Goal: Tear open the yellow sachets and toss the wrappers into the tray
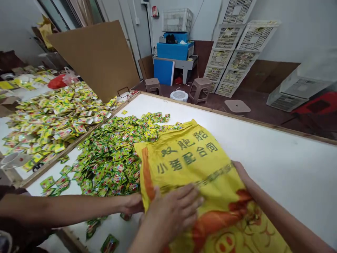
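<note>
A large yellow woven bag with black characters and orange and red prints stands over the white table, its upper edge near a heap of small green packets. My left hand lies flat against the front of the bag, fingers outstretched and slightly blurred. At the bag's right edge, my right hand holds the side, its fingers mostly hidden behind the material. Another person's hand reaches in from the left and touches the bag's left edge.
Left of a wooden strip lies a big pile of yellow packets, with a cardboard sheet standing behind. The white table has a wooden rim. Beyond it are stools, stacked white crates and a blue box.
</note>
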Demonstrator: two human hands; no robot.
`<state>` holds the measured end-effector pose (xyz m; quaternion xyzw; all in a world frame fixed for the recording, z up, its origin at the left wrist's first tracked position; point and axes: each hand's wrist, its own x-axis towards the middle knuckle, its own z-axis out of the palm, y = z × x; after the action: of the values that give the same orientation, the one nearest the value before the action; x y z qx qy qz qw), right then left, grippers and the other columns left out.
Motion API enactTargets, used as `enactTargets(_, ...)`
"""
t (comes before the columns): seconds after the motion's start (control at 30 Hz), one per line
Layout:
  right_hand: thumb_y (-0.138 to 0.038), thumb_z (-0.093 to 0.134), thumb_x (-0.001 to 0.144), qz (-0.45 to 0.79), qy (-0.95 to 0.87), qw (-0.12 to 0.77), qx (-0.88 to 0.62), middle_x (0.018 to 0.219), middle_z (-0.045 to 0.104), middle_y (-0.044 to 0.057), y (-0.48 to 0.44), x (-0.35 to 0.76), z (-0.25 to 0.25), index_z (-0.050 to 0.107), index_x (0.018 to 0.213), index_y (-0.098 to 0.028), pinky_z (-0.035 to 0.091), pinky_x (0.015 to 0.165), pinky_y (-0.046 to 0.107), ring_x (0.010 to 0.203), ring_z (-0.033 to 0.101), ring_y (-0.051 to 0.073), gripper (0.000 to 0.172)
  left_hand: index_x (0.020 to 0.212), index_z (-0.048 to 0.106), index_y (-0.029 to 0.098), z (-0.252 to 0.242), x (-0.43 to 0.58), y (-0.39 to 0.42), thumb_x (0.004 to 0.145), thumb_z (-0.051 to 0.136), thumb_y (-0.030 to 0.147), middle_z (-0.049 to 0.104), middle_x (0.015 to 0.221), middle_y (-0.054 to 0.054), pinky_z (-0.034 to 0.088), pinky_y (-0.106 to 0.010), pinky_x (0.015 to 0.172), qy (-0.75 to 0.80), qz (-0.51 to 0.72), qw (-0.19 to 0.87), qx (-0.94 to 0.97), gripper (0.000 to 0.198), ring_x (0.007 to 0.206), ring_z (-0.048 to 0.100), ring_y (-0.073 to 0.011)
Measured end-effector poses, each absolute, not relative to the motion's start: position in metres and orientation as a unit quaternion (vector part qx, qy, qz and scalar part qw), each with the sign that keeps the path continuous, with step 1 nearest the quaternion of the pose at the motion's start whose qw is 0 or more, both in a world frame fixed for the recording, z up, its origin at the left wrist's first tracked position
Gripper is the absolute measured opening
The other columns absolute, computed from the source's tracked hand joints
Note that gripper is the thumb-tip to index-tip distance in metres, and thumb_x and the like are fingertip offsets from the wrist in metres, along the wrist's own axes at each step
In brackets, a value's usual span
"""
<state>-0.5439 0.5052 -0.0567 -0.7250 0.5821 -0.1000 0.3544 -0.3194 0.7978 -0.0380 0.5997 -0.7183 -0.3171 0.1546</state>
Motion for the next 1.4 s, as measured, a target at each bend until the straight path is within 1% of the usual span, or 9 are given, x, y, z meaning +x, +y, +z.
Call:
enactTargets(0.2,-0.048,0.030,0.084,-0.072,0.573,0.397,-0.714,0.085,0.073,0.008,0.509,-0.544,-0.057,0.066,0.076,-0.018,0.048,0.074,0.029,0.083,0.064,0.023,0.047,0.061,0.045,0.022,-0.048,-0.347,0.737,0.086,0.042,0.013,0.047,0.056,-0.001,0.039,-0.040,0.083,-0.667,-0.422,0.285,0.544,0.026,0.072,0.052,-0.0186)
enactTargets(0.3,-0.041,0.032,0.086,-0.046,0.592,0.396,-0.700,0.083,0.072,0.008,0.481,-0.523,-0.065,0.066,0.077,-0.017,0.048,0.068,0.027,0.078,0.065,0.021,0.043,0.055,0.019,0.025,-0.040,-0.363,0.710,0.092,0.030,0.038,0.017,0.046,0.007,0.039,-0.029,0.057,-0.435,-0.599,0.467,0.484,0.041,0.046,0.031,-0.0135)
enactTargets(0.4,-0.035,0.035,0.085,-0.037,0.609,0.366,-0.703,0.077,0.070,0.009,0.476,-0.513,-0.067,0.063,0.068,-0.017,0.045,0.068,0.028,0.076,0.063,0.022,0.037,0.059,0.008,0.023,-0.026,-0.364,0.706,0.090,0.023,0.054,0.008,0.045,0.008,0.022,-0.022,0.036,-0.278,-0.685,0.511,0.438,0.047,0.038,0.011,-0.0102)
enactTargets(0.57,-0.038,0.027,0.089,-0.057,0.592,0.326,-0.735,0.071,0.067,0.006,0.528,-0.516,-0.055,0.058,0.064,-0.020,0.042,0.066,0.028,0.071,0.059,0.020,0.043,0.051,0.017,0.021,0.010,-0.346,0.753,0.080,0.062,0.023,0.015,0.041,0.008,0.034,-0.012,0.041,0.010,-0.707,0.598,0.378,0.053,0.037,0.023,-0.0054)
enactTargets(0.8,-0.032,0.038,0.087,-0.082,0.585,0.314,-0.744,0.099,0.068,0.004,0.513,-0.552,-0.015,0.066,0.085,-0.021,0.040,0.086,0.025,0.097,0.057,0.018,0.030,0.046,0.043,0.020,0.071,-0.326,0.771,0.085,0.050,0.006,0.036,0.045,0.006,0.043,-0.012,0.052,-0.020,-0.710,0.551,0.438,0.042,0.042,0.035,-0.0063)
enactTargets(0.97,-0.038,0.051,0.080,-0.068,0.705,0.300,-0.639,0.112,0.064,0.016,0.515,-0.695,-0.014,0.068,0.094,-0.014,0.037,0.094,0.039,0.110,0.052,0.030,0.032,0.047,0.041,0.027,0.020,-0.313,0.729,0.094,0.022,0.024,0.033,0.041,0.006,0.040,-0.017,0.042,-0.099,-0.731,0.520,0.431,0.050,0.037,0.037,-0.0100)
enactTargets(1.13,-0.041,0.056,0.076,0.008,0.712,0.436,-0.550,0.089,0.072,0.015,0.579,-0.797,-0.060,0.072,0.080,-0.015,0.049,0.076,0.038,0.088,0.065,0.029,0.031,0.046,0.033,0.021,-0.057,-0.323,0.674,0.095,0.016,0.019,0.037,0.036,0.004,0.035,-0.019,0.038,-0.067,-0.733,0.510,0.446,0.051,0.031,0.040,-0.0084)
enactTargets(1.23,-0.047,0.047,0.081,0.069,0.664,0.619,-0.413,0.086,0.073,0.014,0.600,-0.829,-0.077,0.073,0.080,-0.015,0.052,0.072,0.037,0.083,0.068,0.028,0.042,0.049,0.033,0.020,-0.068,-0.326,0.659,0.095,0.017,0.026,0.038,0.038,0.003,0.035,-0.021,0.038,-0.057,-0.727,0.518,0.446,0.049,0.033,0.041,-0.0102)
enactTargets(1.4,-0.032,0.064,0.068,0.144,0.595,0.759,-0.222,0.076,0.073,0.013,0.603,-0.852,-0.089,0.072,0.070,-0.019,0.056,0.070,0.036,0.071,0.068,0.028,0.016,0.059,0.040,0.021,-0.053,-0.324,0.695,0.092,0.025,0.047,0.047,0.053,0.001,0.045,-0.028,0.050,-0.044,-0.684,0.572,0.451,0.045,0.049,0.050,-0.0152)
